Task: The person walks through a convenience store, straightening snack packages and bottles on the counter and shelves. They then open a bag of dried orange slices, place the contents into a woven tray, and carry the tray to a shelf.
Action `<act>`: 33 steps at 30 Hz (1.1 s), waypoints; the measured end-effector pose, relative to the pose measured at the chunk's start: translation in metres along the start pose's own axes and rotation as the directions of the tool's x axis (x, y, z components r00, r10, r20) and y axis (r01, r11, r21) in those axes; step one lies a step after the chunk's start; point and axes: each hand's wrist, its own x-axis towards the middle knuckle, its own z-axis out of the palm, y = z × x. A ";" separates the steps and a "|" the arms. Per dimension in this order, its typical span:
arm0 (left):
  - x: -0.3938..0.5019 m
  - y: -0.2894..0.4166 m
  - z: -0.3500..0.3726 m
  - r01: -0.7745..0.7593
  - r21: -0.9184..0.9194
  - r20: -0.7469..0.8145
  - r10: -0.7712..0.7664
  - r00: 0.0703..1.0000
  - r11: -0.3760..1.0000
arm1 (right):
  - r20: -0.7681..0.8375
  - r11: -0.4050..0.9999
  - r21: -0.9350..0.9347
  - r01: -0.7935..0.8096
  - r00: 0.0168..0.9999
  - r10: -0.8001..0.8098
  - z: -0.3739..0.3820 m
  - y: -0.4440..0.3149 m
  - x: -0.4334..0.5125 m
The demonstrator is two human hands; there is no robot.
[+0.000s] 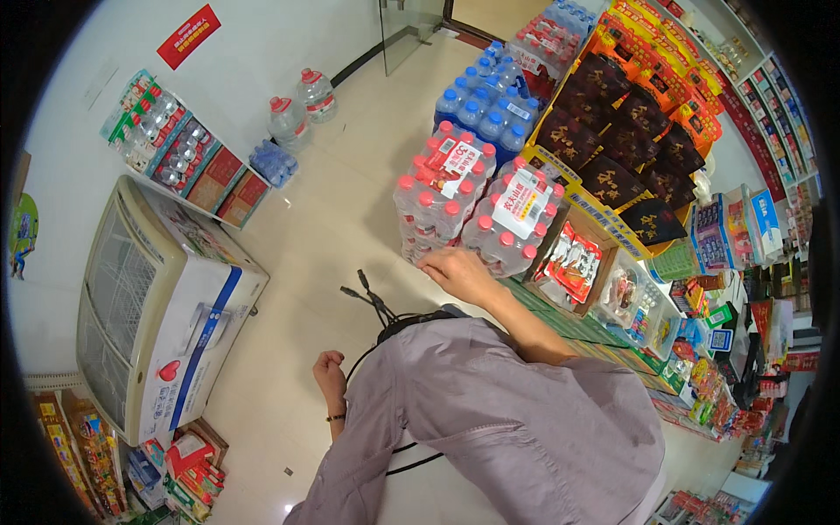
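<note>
My right hand [456, 272] hangs before two shrink-wrapped packs of red-capped water bottles, its fingers curled together. I see nothing in it; its palm side is hidden, and I cannot tell whether it touches the plastic. The left pack [426, 220] and the right pack [502, 243] stand side by side, each with a white and red label on top. My left hand [330, 374] is low at my side over the tiled floor [282, 315], loosely closed around nothing, a dark bracelet on its wrist. Black cables [374, 298] with plugs stick out near my waist.
Blue-capped bottle packs [485, 108] stand behind the red-capped ones. At right are a yellow display of dark pouches [610, 141] and a carton of red packets [571, 266]. A chest freezer [190, 328], bottle shelf [190, 161] and large water jugs [289, 125] line the left; a glass door [407, 33] is ahead.
</note>
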 end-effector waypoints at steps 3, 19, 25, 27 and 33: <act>0.008 -0.009 -0.009 0.004 -0.007 -0.016 -0.004 1.000 1.000 | 0.040 1.000 -0.029 -0.002 0.999 0.003 0.012 0.002 0.022; 0.198 0.036 -0.044 0.072 -0.149 -0.049 -0.080 0.996 0.986 | 0.129 0.994 -0.019 -0.106 0.986 0.107 0.074 0.062 0.224; 0.316 0.070 -0.028 -0.059 -0.138 -0.020 0.057 0.998 0.989 | 0.083 0.983 -0.083 -0.166 0.981 0.172 0.068 0.098 0.288; 0.341 0.073 -0.022 -0.070 -0.111 -0.004 0.070 0.998 0.991 | 0.040 0.976 -0.150 -0.160 0.985 0.168 0.066 0.107 0.302; 0.409 0.091 -0.001 0.012 -0.224 0.140 0.020 0.990 0.974 | 0.023 0.929 -0.165 -0.332 0.940 0.340 0.060 0.120 0.313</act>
